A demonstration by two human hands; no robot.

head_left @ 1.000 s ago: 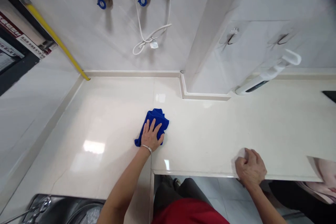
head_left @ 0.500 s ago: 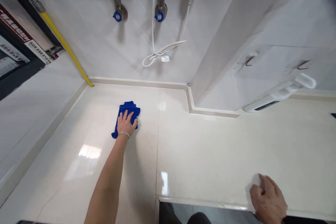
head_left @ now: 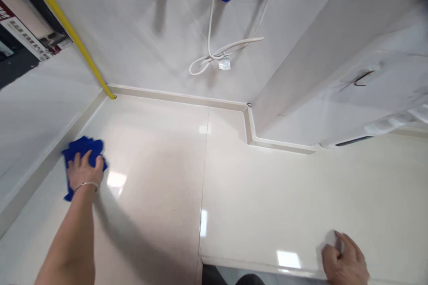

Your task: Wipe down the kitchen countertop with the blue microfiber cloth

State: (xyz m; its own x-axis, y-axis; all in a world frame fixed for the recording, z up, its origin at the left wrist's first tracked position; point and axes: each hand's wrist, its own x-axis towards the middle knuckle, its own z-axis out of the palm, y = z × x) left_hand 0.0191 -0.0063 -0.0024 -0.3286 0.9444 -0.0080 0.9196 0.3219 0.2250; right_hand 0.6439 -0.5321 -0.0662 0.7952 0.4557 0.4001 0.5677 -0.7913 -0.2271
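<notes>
- The cloth and left hand have slid left since the earlier frame, across the counter to the left trim.
- That hand lies spread over the cloth, pressing it down.
- The right hand rests curled near the front edge; nothing shows in it.
- The wiping looks partway through: the cloth is at the left side, but what is already wiped cannot be told.
- Trim blocks further travel left; bare counter lies open rightward, narrowing at the pillar.
</notes>
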